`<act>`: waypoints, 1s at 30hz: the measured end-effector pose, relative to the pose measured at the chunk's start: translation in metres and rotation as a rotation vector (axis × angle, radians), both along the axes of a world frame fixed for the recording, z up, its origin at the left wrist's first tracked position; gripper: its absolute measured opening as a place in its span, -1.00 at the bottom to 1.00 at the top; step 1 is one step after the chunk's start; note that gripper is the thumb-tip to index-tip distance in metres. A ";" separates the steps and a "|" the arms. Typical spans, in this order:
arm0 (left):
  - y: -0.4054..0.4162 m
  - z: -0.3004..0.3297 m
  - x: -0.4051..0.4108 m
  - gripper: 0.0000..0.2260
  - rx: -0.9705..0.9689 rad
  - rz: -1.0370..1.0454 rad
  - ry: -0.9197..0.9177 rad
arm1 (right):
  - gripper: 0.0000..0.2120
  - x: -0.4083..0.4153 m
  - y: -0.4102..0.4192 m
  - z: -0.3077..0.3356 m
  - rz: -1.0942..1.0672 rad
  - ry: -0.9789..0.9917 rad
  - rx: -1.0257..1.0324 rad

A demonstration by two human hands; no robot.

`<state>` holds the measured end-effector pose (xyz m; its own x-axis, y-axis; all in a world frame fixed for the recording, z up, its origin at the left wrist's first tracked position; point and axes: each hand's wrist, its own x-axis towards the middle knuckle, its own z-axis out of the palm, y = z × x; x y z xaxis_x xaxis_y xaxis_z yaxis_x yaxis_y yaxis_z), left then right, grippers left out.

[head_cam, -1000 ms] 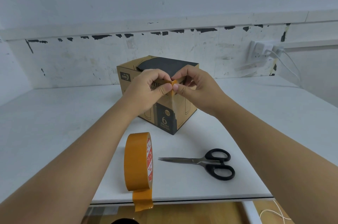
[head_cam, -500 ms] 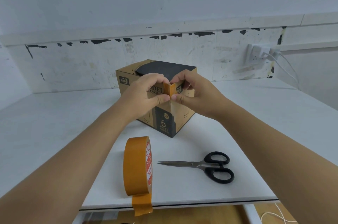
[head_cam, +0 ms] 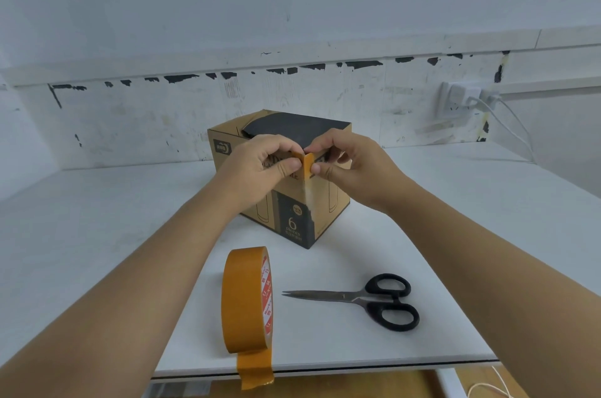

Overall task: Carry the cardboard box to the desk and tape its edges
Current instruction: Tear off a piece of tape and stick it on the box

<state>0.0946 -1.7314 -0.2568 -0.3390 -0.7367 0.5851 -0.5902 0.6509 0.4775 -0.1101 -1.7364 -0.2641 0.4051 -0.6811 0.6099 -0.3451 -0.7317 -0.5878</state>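
A brown and black cardboard box point(head_cam: 328, 205) stands on the white desk point(head_cam: 97, 218), one corner turned toward me. An orange tape strip point(head_cam: 306, 166) sits folded over the top of that near corner edge. My left hand point(head_cam: 260, 166) pinches the strip's left side between thumb and forefinger. My right hand point(head_cam: 351, 163) pinches its right side. Below the strip, the corner edge shows a pale, shiny band running downward. An orange tape roll point(head_cam: 247, 300) stands on edge near the desk's front, its loose end hanging over the edge.
Black-handled scissors point(head_cam: 367, 298) lie shut to the right of the roll, blades pointing left. A wall socket with white cables point(head_cam: 461, 101) sits at the back right. The desk's front edge point(head_cam: 325, 368) runs just below the roll.
Both hands have kept their pinch at the box's near corner. The orange strip shows more between the fingers now. The view tilted slightly.
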 end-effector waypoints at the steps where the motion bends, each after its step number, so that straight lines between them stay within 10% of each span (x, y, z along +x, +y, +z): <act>1: 0.000 0.000 0.000 -0.79 0.001 -0.013 0.004 | -0.87 -0.001 0.000 0.001 0.014 -0.004 0.011; 30: 0.002 -0.009 -0.006 -0.86 -0.005 -0.016 0.074 | -0.80 0.008 0.008 -0.002 -0.018 -0.064 0.095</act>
<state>0.0884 -1.7293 -0.2663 -0.3058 -0.7286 0.6128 -0.5429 0.6622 0.5165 -0.1024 -1.7286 -0.2657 0.3544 -0.7442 0.5662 -0.3172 -0.6652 -0.6759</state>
